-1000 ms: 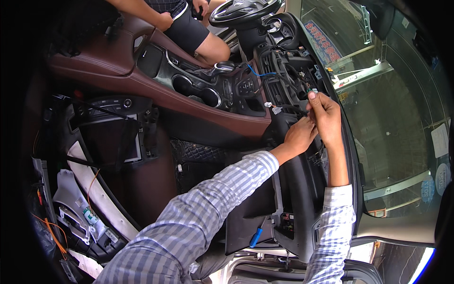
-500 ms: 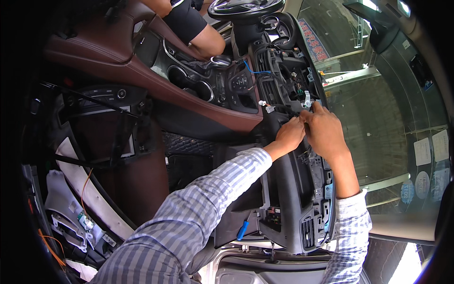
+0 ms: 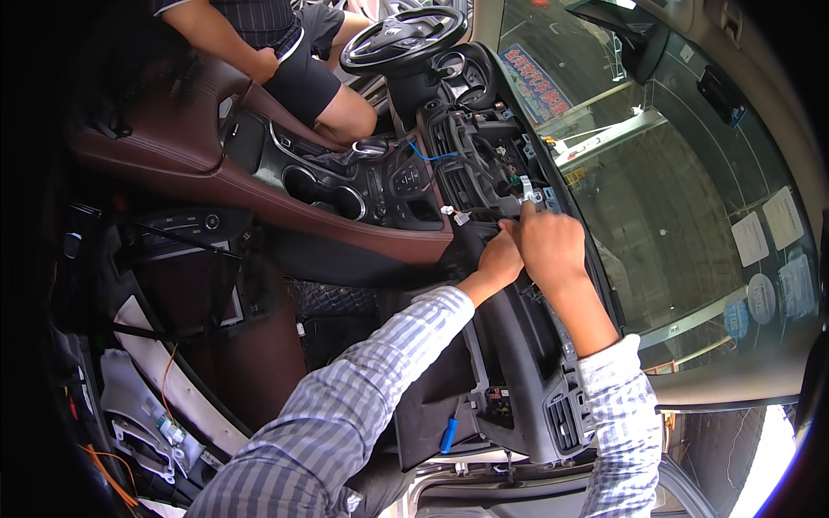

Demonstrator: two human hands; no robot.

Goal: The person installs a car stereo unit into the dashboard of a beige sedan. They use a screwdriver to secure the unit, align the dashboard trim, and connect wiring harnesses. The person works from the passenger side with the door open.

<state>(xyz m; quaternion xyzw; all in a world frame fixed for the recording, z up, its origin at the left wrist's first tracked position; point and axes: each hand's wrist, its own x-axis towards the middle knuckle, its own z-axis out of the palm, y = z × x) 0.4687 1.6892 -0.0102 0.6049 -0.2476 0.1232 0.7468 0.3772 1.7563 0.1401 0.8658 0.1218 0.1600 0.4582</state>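
My left hand (image 3: 503,259) and my right hand (image 3: 553,246) work side by side at the opened dashboard (image 3: 479,160). The left one has its fingers closed near the opening; what is between them is hidden. The right is curled, back upward, one finger reaching to a silver metal bracket (image 3: 528,186), its grip hidden. Just left of them are white connectors (image 3: 453,214) on wires, and higher up a blue wire (image 3: 423,154).
A co-worker's arm (image 3: 203,34) and bare leg are beyond the console (image 3: 259,198). A removed screen panel (image 3: 181,285) and loose trim lie at lower left. A blue screwdriver (image 3: 448,436) rests below. The windscreen (image 3: 656,216) bounds the right; the steering wheel (image 3: 397,39) is above.
My right hand has turned back-up and shifted, uncovering the silver bracket. My left hand stays beside it. The view has shifted, showing more of the co-worker than half a second ago.
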